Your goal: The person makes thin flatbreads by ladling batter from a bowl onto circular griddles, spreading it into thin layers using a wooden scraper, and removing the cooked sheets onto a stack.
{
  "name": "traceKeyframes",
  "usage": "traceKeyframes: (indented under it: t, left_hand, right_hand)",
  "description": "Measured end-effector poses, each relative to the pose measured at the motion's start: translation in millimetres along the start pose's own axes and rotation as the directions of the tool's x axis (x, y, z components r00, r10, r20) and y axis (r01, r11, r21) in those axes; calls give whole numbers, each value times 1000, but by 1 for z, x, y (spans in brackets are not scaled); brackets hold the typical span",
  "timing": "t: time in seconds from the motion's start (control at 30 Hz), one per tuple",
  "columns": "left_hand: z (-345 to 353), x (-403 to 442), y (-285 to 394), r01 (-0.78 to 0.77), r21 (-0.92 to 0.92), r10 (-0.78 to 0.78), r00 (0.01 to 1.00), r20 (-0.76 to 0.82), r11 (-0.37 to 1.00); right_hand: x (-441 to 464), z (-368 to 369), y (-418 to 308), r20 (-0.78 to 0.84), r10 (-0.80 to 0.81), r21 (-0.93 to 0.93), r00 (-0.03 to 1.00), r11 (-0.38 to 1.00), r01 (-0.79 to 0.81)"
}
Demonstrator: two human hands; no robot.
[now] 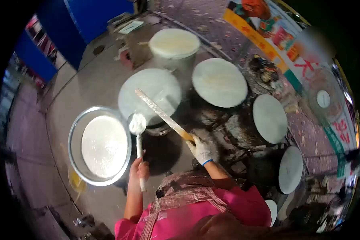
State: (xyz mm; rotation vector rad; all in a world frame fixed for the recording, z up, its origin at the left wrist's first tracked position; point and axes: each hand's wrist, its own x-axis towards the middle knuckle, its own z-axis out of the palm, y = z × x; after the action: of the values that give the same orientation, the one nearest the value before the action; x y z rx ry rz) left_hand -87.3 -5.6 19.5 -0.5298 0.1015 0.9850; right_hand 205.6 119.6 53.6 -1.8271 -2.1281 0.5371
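My left hand [139,171], bare, is closed round the handle of a ladle [139,144]; its bowl carries white batter and hangs by the near edge of a round, pale-coated griddle [134,90]. To its left stands a large metal pot [73,140] of white batter [105,146]. My right hand [202,152], in a white glove with a blue cuff, grips the yellowish end of a long flat spatula [160,113]. That blade, smeared with white, reaches across the griddle. Whether it touches the surface, I cannot tell.
More round, pale-topped griddles curve away to the right, among them one at the back [174,42], one beside it [220,82] and another [270,119]. A printed banner [268,32] stands at upper right. Blue panels [102,18] rise at upper left.
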Motion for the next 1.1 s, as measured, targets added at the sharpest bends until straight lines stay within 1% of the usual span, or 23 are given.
traceKeyframes:
  t: [0.03,0.07,0.1,0.13,0.17,0.23,0.3,0.37,0.4,0.43,0.47,0.5,0.57,0.6,0.63,0.7,0.73,0.77,0.83,0.87,0.97,1.0,1.1]
  left_hand:
    - [-3,4,-3,-14,30,16,998,-55,999]
    - [-7,8,-6,-26,61,32,993,-109,998]
    - [-1,12,-19,-79,50,89,964,-249,996]
    - [0,18,-30,-138,47,146,912,-384,989]
    - [-6,25,-40,-109,-33,91,935,-341,994]
    - [-16,50,-64,-46,-206,-4,972,-235,978]
    - [-26,76,-80,45,-210,-79,984,-157,977]
    - [-64,96,-71,202,-150,-210,977,-40,968]
    - [-45,108,-87,145,-117,-161,978,-134,982]
    - [-33,119,-94,65,-243,-126,961,-246,968]
    - [-22,128,-98,66,-229,-126,958,-257,971]
    - [-18,135,-102,70,-215,-127,957,-260,974]
    - [-18,147,-98,104,-99,-121,974,-193,990]
    - [-14,150,-98,82,-39,-89,969,-229,996]
    - [-6,153,-94,67,28,-57,962,-266,997]
    - [8,159,-87,157,-24,-158,957,-242,987]
    - [14,162,-86,159,-32,-162,956,-244,987]
    - [21,166,-85,179,-35,-182,964,-192,983]
    - [32,166,-83,185,-28,-186,962,-198,982]
    - [34,164,-79,180,-12,-178,959,-222,984]
    - [34,160,-69,186,28,-172,947,-272,982]
    - [34,159,-66,196,41,-177,945,-276,980]
    - [36,171,-51,226,122,-175,927,-332,966]
  right_hand:
    - [-3,-22,-1,26,71,48,997,996,-72]
    - [-6,-15,21,-18,162,94,987,983,-159]
    - [-7,-12,49,4,270,126,963,955,-268]
    - [-8,-7,85,-50,315,170,948,938,-303]
    - [-11,-8,123,-99,360,211,928,919,-334]
    - [-19,-30,189,-226,475,147,851,880,-452]
    - [-33,-47,256,-352,521,161,778,852,-497]
    - [-39,-77,285,-358,616,128,701,776,-617]
    - [-42,-83,297,-343,624,117,702,770,-627]
    - [-47,-88,304,-329,630,97,703,763,-639]
    - [-53,-96,298,-374,566,-5,735,791,-612]
    - [-59,-92,305,-365,522,-129,771,792,-597]
    - [-76,-89,310,-438,318,-128,841,904,-408]
    - [-82,-84,309,-415,303,-216,858,883,-417]
    - [-86,-80,305,-374,332,-173,866,892,-417]
    - [-103,-85,290,-286,394,-94,874,896,-434]
    - [-107,-89,279,-295,392,0,871,912,-410]
    - [-109,-89,279,-242,387,-67,890,908,-413]
    - [-111,-86,271,-131,380,-188,916,897,-400]
    - [-111,-85,263,-129,352,-147,927,918,-369]
    - [-102,-78,246,-85,371,-62,925,924,-376]
    - [-101,-68,245,-132,386,103,913,921,-375]
    - [-85,-40,250,-60,501,435,863,792,-429]
